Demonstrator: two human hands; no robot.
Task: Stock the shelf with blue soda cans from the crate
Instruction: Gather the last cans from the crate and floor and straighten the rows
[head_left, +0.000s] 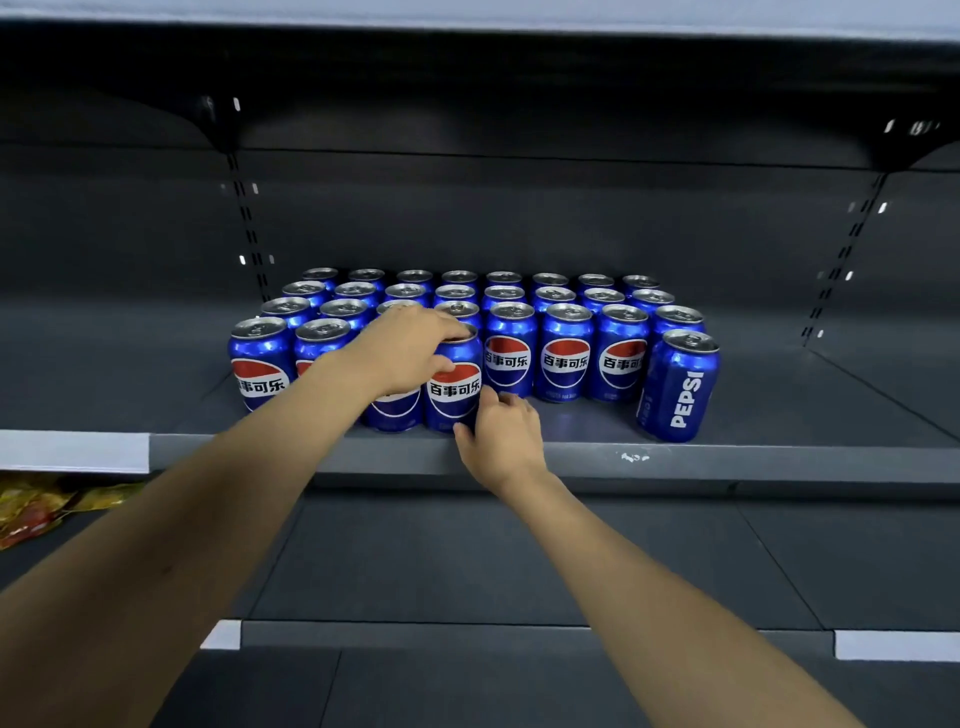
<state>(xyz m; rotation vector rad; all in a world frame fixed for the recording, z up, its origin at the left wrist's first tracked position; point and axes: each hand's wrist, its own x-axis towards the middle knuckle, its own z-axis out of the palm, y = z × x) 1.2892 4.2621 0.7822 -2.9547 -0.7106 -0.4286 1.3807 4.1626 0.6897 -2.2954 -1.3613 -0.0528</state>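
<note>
**Both hands on one front-row can**

Now both hands meet on a single blue can (453, 387) standing upright at the front edge of the dark grey shelf (753, 460). The left hand (402, 351) comes over from above, its fingers (447, 327) curled across the can's top rim. The right hand (501, 434) is low at the can's right side, with its fingers bent against the lower wall and the thumb near the base; how firmly it holds cannot be told. The can's logo with white characters faces outward.

Just to its left, touching or nearly so, stands a second front can (395, 410), mostly hidden under the left wrist. Behind them the block of blue cans (511, 312) fills the middle of the shelf in neat rows, tops silver, running back toward the rear panel. At the right end one can (678, 387) sits forward of its row and looks tilted, with the word PEPSI running up its side.

A lower shelf (519, 561) lies beneath the arms. At the far left edge, below a white price strip (72, 452), some yellow and red packets (36, 512) show.
</note>
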